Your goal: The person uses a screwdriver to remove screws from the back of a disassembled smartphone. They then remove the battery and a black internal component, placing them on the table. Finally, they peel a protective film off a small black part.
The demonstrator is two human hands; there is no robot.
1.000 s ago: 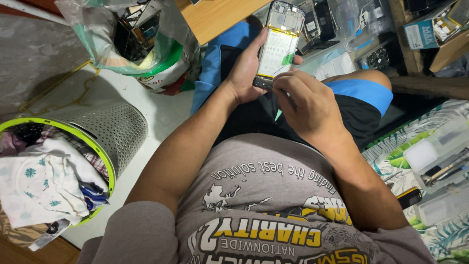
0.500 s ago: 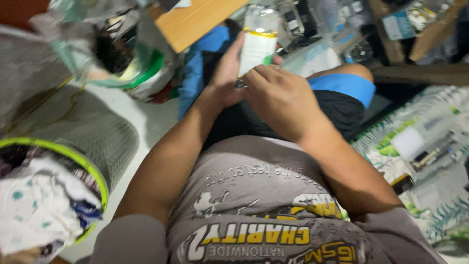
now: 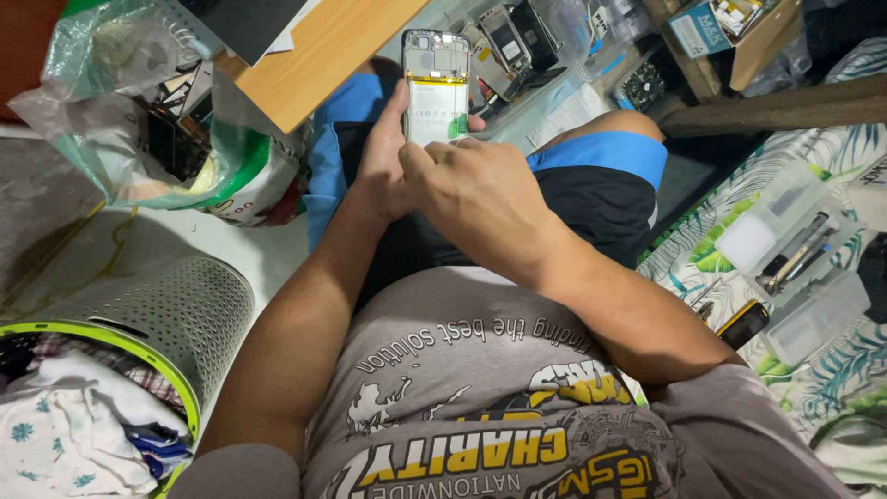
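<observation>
An opened phone (image 3: pixel 436 85) with its back cover off shows a pale battery and green board. My left hand (image 3: pixel 381 159) grips its left edge and holds it upright above my lap. My right hand (image 3: pixel 476 196) covers the phone's lower end, fingers curled against it; whether it pinches a tool is hidden.
A wooden board (image 3: pixel 319 51) juts in at top. A plastic bag of parts (image 3: pixel 157 139) hangs at left. A laundry basket (image 3: pixel 157 319) with clothes sits at lower left. More phones (image 3: pixel 506 39) lie beyond. A clear tool box (image 3: pixel 785 236) rests on the leaf-print cloth at right.
The phone and both hands have risen slightly in view as the head camera shifted; the grip on the phone looks the same.
</observation>
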